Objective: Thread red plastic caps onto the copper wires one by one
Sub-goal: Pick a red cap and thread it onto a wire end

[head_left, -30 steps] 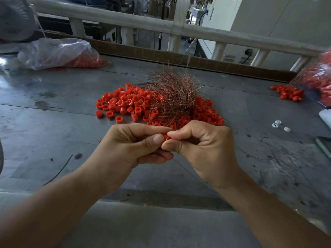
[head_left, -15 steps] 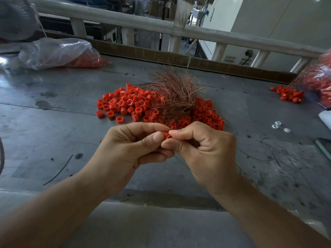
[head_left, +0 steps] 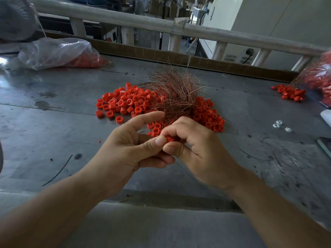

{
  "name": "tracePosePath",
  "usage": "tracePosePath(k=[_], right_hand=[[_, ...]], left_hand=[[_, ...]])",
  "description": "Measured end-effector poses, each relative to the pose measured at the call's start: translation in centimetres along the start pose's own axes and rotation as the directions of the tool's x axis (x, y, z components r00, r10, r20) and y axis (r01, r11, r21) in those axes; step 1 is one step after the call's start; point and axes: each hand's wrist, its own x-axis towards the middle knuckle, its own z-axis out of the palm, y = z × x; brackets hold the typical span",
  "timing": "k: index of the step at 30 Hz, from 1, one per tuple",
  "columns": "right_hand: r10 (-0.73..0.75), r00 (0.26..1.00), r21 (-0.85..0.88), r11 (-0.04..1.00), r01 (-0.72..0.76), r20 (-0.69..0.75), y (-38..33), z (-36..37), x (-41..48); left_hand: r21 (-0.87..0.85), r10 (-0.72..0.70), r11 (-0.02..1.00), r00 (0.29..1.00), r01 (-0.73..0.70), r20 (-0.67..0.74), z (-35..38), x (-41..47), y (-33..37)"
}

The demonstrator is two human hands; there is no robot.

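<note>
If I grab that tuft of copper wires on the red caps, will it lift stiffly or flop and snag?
Probably floppy: the copper wires look hair-thin and curve every way, so they should bend and spring. Likely light for its bulk, being mostly air. Loose strands splay over the red caps, so some may snag or drag caps.

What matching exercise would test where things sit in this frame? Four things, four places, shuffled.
Things:
1. copper wires
2. clear bag
3. white pieces
4. held red cap

Places:
A. far left of the table
B. pinched between left hand and right hand
C. atop the red cap pile
D. on bare table, right of the pile

Pairs: 1-C, 2-A, 3-D, 4-B.
</note>
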Motion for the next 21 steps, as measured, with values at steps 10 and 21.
tracePosePath(k=[10,21], right_hand=[[0.008,1.000,-0.013,1.000,-0.008,0.020,-0.36,0.17,-0.59],[0.253,0.959,0.123,0.955,-0.268,0.128,0.08,-0.52,-0.35]], left_hand=[[0.276,0.158,0.944,0.981,-0.184,0.113,0.22,-0.68,-0.36],[0.291,-0.015,0.956,0.997,0.037,-0.077,0.11,0.04,0.32]])
